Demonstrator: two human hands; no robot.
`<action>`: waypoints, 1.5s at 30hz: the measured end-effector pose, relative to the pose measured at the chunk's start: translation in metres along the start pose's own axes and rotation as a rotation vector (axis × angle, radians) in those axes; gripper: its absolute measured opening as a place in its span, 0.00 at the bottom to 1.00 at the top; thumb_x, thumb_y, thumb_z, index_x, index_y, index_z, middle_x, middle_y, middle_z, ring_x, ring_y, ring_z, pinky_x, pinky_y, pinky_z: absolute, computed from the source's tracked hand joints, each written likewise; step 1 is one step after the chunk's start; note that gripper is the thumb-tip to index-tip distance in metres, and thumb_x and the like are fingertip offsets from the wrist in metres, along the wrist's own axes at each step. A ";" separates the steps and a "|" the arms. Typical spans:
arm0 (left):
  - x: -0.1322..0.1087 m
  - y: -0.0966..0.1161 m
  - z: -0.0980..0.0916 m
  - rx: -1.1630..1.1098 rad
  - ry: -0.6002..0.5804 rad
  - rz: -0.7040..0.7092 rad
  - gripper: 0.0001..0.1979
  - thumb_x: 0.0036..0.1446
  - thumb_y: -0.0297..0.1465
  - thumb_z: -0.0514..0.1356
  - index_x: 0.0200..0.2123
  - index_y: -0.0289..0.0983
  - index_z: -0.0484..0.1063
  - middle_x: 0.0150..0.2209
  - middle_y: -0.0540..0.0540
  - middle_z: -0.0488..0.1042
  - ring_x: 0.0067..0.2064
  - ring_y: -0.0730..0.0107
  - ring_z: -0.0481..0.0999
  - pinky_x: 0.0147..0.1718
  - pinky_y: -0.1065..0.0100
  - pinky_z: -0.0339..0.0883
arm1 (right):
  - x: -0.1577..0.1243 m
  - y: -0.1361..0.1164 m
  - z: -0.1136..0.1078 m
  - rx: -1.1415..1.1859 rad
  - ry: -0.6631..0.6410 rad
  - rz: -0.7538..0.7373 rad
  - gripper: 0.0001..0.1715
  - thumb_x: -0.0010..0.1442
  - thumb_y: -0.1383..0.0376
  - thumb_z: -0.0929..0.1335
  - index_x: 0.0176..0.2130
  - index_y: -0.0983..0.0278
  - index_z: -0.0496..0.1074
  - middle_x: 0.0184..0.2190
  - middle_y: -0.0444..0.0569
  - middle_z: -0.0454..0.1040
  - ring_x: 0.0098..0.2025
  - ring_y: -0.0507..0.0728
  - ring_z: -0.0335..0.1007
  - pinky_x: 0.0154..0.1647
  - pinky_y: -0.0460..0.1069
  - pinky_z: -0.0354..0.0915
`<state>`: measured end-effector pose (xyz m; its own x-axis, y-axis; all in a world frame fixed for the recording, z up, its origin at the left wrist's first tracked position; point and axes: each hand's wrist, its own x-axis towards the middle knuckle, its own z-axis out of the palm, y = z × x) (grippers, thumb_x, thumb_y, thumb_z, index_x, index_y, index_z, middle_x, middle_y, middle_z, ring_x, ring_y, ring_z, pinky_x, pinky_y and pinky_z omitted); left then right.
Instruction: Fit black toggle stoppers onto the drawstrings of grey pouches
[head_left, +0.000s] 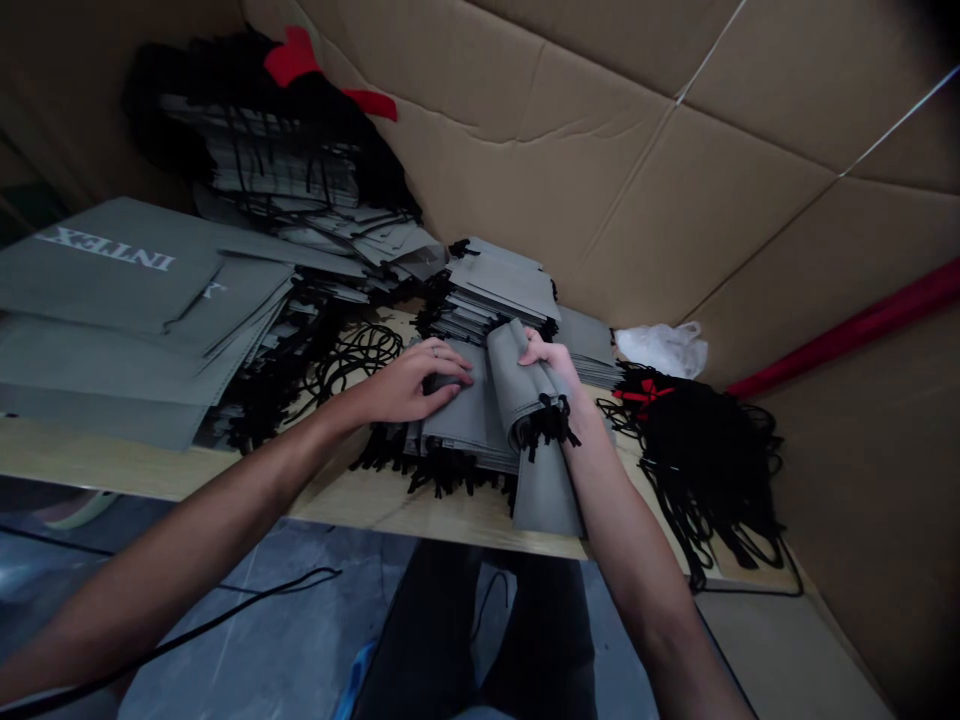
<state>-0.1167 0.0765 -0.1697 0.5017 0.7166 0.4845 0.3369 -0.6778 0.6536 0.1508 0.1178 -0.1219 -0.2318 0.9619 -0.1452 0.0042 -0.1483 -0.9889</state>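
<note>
My right hand [550,357] is closed on a bundle of grey fabric pieces [512,380], folded over in a curve, with black cord ends sticking out at its lower edge. My left hand [426,382] rests, fingers stretched, on a stack of flat grey fabric pieces [469,425] beside the bundle. Short black cord ends fringe the front of that stack. Under the bundle, a single grey piece [547,490] reaches to the table's front edge. Behind my hands stands another stack of grey pieces [510,280] with black ends along its sides.
Large grey sheets printed INTEX [112,250] cover the left of the wooden table [352,510]. Behind them is a tall pile of grey pieces with black cords [277,170]. A black cord bundle [705,450] and a white plastic bag [664,350] lie right. Cardboard walls [540,90] enclose the back.
</note>
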 end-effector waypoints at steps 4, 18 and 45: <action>-0.002 -0.010 0.002 -0.017 0.115 -0.121 0.25 0.81 0.52 0.57 0.62 0.43 0.83 0.58 0.40 0.86 0.61 0.48 0.83 0.68 0.49 0.75 | -0.005 -0.001 0.004 0.101 -0.063 0.028 0.45 0.73 0.33 0.66 0.75 0.54 0.68 0.43 0.50 0.82 0.32 0.60 0.77 0.31 0.53 0.72; -0.009 0.012 -0.006 0.053 -0.053 0.040 0.29 0.83 0.58 0.50 0.62 0.49 0.83 0.77 0.43 0.74 0.87 0.38 0.51 0.85 0.30 0.39 | -0.016 -0.004 0.015 0.069 -0.216 0.037 0.35 0.65 0.41 0.69 0.61 0.57 0.70 0.44 0.57 0.87 0.35 0.60 0.81 0.27 0.48 0.60; -0.012 0.010 -0.004 0.051 -0.147 -0.097 0.32 0.82 0.58 0.51 0.76 0.49 0.71 0.89 0.44 0.47 0.90 0.36 0.36 0.85 0.26 0.34 | -0.082 0.005 -0.013 -1.320 0.334 0.107 0.28 0.81 0.51 0.73 0.70 0.62 0.75 0.62 0.57 0.82 0.59 0.65 0.85 0.64 0.67 0.82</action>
<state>-0.1228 0.0622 -0.1666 0.5746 0.7500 0.3276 0.4274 -0.6164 0.6613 0.1825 0.0412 -0.1150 0.0721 0.9967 -0.0365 0.9680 -0.0787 -0.2382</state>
